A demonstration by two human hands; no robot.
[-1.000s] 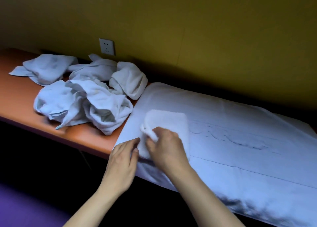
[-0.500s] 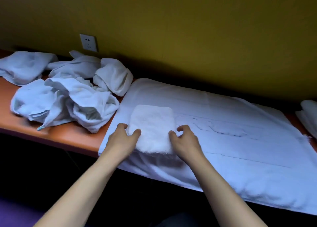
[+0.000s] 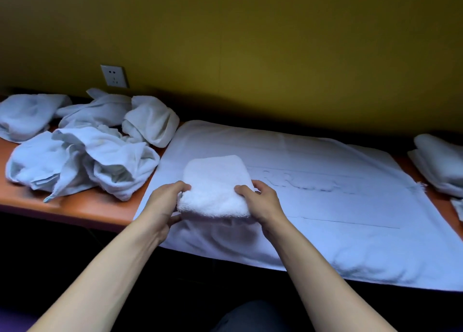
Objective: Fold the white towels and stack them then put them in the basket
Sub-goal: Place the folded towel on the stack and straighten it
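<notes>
A folded white towel (image 3: 215,186) is being held at its near end by both hands, over the large flat towel (image 3: 325,206) that is spread across the orange table (image 3: 75,206). The left hand (image 3: 164,206) is gripping the near left corner, thumb on top and fingers tucked underneath; the right hand (image 3: 260,201) is gripping the near right corner in the same way. The near edge appears to be lifted slightly, while the far end is resting on or close to the spread towel. The towel's long axis is running from near to far, away from the hands.

A stack of folded towels (image 3: 441,166) is seen at the far right edge, well apart from the held towel; the right hand is the nearer one to it, so a carry to the right is judged to be the coming move. Crumpled towels (image 3: 82,156) are lying in a heap to the left, waiting to be folded. No basket is being shown.
</notes>
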